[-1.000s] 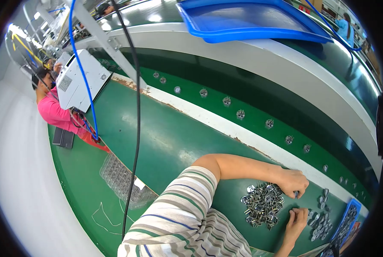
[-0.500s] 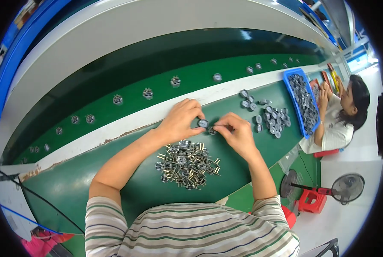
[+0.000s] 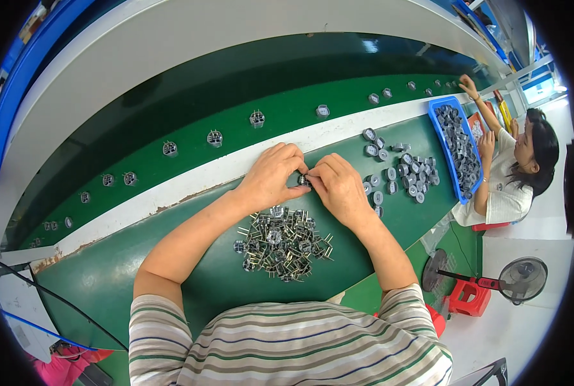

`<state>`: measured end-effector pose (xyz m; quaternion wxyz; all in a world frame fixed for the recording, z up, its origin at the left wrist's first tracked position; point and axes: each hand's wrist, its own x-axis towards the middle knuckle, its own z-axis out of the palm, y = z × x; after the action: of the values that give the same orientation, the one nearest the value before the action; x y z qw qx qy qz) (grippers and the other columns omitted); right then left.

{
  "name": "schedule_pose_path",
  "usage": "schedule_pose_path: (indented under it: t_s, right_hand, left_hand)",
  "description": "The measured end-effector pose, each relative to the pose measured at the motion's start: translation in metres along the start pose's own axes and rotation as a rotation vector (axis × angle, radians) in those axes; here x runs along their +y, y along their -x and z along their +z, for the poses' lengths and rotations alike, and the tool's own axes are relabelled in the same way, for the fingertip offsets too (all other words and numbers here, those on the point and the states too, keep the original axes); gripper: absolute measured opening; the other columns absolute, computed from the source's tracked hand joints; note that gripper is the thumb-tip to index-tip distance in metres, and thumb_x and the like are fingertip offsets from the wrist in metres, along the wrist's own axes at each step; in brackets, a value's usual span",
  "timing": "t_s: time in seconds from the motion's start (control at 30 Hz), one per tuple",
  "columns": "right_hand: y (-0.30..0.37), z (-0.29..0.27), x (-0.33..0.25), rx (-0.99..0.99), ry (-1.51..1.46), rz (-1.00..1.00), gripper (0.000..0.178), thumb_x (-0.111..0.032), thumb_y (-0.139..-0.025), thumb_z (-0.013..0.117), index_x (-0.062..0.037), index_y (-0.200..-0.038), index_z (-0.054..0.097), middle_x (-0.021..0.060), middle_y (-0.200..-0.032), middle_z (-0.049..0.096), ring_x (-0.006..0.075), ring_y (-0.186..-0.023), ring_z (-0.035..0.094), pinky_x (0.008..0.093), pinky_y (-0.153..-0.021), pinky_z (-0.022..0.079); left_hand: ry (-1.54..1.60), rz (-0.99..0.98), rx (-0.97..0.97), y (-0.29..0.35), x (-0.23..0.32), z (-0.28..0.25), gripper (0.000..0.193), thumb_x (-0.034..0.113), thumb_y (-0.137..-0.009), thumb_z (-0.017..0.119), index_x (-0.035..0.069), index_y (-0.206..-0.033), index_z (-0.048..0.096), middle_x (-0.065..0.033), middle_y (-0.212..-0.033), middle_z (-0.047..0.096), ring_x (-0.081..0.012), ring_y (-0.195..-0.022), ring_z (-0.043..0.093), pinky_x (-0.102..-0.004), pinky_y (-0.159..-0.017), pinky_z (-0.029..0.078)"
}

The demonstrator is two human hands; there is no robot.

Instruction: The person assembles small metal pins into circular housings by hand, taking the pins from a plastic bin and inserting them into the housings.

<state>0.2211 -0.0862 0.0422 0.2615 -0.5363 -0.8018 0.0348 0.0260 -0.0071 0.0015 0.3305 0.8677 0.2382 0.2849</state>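
Note:
My left hand [image 3: 275, 175] is closed, pinching a small round grey plastic housing [image 3: 304, 181] between thumb and fingers. My right hand [image 3: 340, 190] meets it from the right, its fingertips pressed at the top of the housing on a small metal-pronged insert that they mostly hide. Just below both hands lies a loose pile of pronged inserts [image 3: 284, 244], dark and clear with brass-coloured pins. Several more round grey housings [image 3: 415, 174] are scattered on the green table to the right of my right hand.
Beyond a white ledge [image 3: 203, 186], a green conveyor belt [image 3: 287, 122] carries spaced-out assembled pieces [image 3: 257, 118]. A blue tray [image 3: 457, 148] full of grey housings stands at the right. Past it a co-worker [image 3: 518, 161] sits, one arm over the belt. A fan [image 3: 523, 280] stands beyond the table.
My right hand has moved left, bringing the pronged insert onto the housing in my left hand. More loose housings now show beside my right hand. The co-worker has reached an arm toward the belt.

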Motion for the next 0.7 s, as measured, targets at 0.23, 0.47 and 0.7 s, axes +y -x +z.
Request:
schedule_pose_path:
  t_s: [0.23, 0.47, 0.7]
  right_hand:
    - [0.018, -0.015, -0.002, -0.058, -0.321, 0.281, 0.013, -0.003, -0.086, 0.08, -0.0004, -0.095, 0.07, 0.0129, -0.093, 0.067, 0.0323, -0.086, 0.068, 0.0422, -0.074, 0.055]
    - [0.049, -0.032, -0.023, -0.323, -0.382, 0.144, 0.021, -0.015, -0.084, 0.085, -0.0031, -0.097, 0.074, 0.0107, -0.099, 0.07, 0.0331, -0.096, 0.068, 0.0434, -0.081, 0.056]
    - [0.058, -0.026, -0.026, -0.232, -0.396, 0.122, 0.017, -0.014, -0.085, 0.085, -0.0049, -0.097, 0.077, 0.0075, -0.098, 0.071, 0.029, -0.094, 0.068, 0.0418, -0.08, 0.056]
  left_hand:
    - [-0.043, -0.042, 0.023, -0.014, -0.001, -0.011, 0.028, 0.02, -0.078, 0.089, 0.006, -0.096, 0.073, -0.0069, -0.108, 0.06, -0.0284, -0.108, 0.059, -0.0432, -0.096, 0.049]
    - [-0.563, -0.122, 0.199, -0.066, -0.036, -0.032, 0.03, 0.024, -0.076, 0.091, 0.005, -0.097, 0.079, -0.0073, -0.106, 0.064, -0.0273, -0.11, 0.06, -0.0428, -0.094, 0.047]
    - [-0.693, -0.342, 0.098, -0.089, -0.031, -0.024, 0.043, 0.025, -0.079, 0.09, 0.006, -0.114, 0.075, -0.0077, -0.115, 0.067, -0.0308, -0.116, 0.06, -0.0473, -0.097, 0.045]
